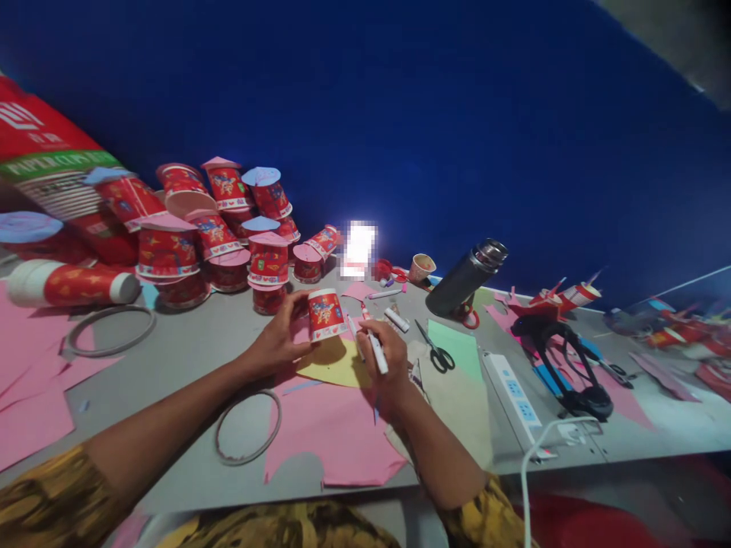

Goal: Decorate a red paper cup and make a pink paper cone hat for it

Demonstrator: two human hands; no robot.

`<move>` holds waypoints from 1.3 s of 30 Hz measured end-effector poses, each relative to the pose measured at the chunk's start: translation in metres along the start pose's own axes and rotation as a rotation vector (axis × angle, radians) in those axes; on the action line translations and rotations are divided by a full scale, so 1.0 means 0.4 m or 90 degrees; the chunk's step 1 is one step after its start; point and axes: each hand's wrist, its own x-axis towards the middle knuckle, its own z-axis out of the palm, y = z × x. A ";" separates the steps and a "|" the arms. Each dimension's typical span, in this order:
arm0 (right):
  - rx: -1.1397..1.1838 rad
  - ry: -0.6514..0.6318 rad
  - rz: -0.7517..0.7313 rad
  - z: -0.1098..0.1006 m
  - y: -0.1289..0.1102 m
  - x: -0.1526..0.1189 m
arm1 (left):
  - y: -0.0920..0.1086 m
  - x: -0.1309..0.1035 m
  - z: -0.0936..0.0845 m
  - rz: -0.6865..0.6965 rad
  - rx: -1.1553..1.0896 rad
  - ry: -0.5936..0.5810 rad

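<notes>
A red patterned paper cup (325, 313), its white-edged rim downward, is gripped by my left hand (285, 331) from the left side. In my right hand (389, 358) is a white marker (377, 352), held close to the cup's right side. Both hands are over a yellow paper piece (334, 364) and pink paper sheets (336, 438). A white marker cap (397, 320) lies just beyond my right hand, and black scissors (437, 350) rest to the right of it.
Stacked red cups (228, 228) with pink and blue paper tops stand at back left. A dark thermos (465, 281) leans at back right, near a power strip (514, 396) and a black headset-like frame (563, 365). Grey rings (248, 460) lie left. A blue wall (365, 114) rises behind.
</notes>
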 end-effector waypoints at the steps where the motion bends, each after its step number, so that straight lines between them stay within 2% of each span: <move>1: -0.010 -0.011 -0.003 0.004 0.003 -0.002 | 0.001 -0.001 0.000 -0.005 -0.016 0.000; 3: -0.020 -0.021 -0.006 0.015 0.013 -0.006 | 0.004 -0.004 0.004 -0.017 -0.049 -0.016; 7: -0.028 0.012 -0.030 0.033 0.035 -0.010 | 0.007 -0.009 0.016 -0.047 -0.107 -0.048; 13: -0.109 0.014 -0.119 0.025 0.026 -0.008 | 0.014 -0.013 0.016 -0.045 -0.117 -0.067; 18: -0.198 -0.067 -0.138 0.027 0.014 -0.021 | 0.024 -0.015 -0.001 -0.055 0.021 -0.062; 21: -0.174 -0.085 -0.144 0.033 0.011 -0.023 | 0.021 -0.011 -0.007 -0.031 0.093 -0.082; 23: -0.114 -0.073 -0.116 0.030 0.007 -0.019 | 0.017 -0.006 -0.008 -0.007 0.113 -0.086; 28: 0.061 0.000 0.047 -0.003 -0.013 -0.002 | 0.006 0.001 -0.008 0.038 0.168 -0.055; 30: 0.100 0.009 0.079 -0.012 -0.020 0.005 | 0.003 0.001 -0.006 0.037 0.163 -0.043; 35: 0.124 0.033 0.105 -0.002 -0.018 0.007 | 0.003 -0.006 0.002 0.010 0.075 -0.036; 39: 0.140 0.069 0.169 0.006 0.001 -0.002 | 0.003 -0.007 0.012 -0.048 -0.103 -0.036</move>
